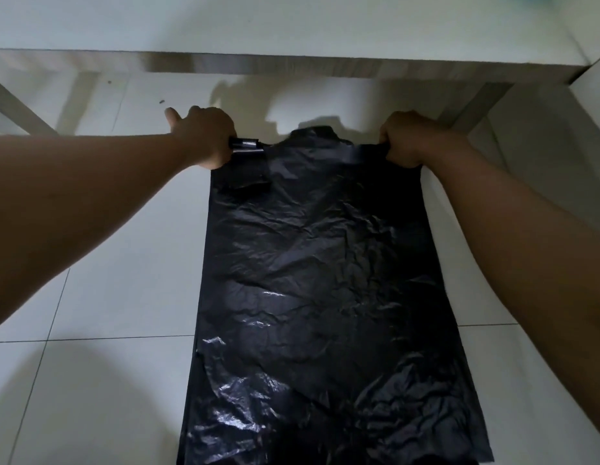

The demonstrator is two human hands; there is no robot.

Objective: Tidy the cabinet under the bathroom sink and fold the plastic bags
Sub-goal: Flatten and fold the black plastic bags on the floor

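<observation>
The closed bottom end of the black plastic bag (pixel 325 297) lies nearest the camera, running out of the frame's lower edge. The bag lies flattened and creased on the white tiled floor (pixel 107 297). Its long axis runs straight away from the camera, with the handle end pointing to the far side.

At that far end, the left hand (pixel 204 139) is curled round the left handle (pixel 245 144), with one digit sticking out. The right hand (pixel 412 139) is curled round the right handle (pixel 369 151). Both handles are pulled outward.

Bare tiles lie open to the left of the bag, with a narrower strip to its right. Beyond the handle end, a white slab with a wood-grain edge (pixel 292 67) spans the frame.
</observation>
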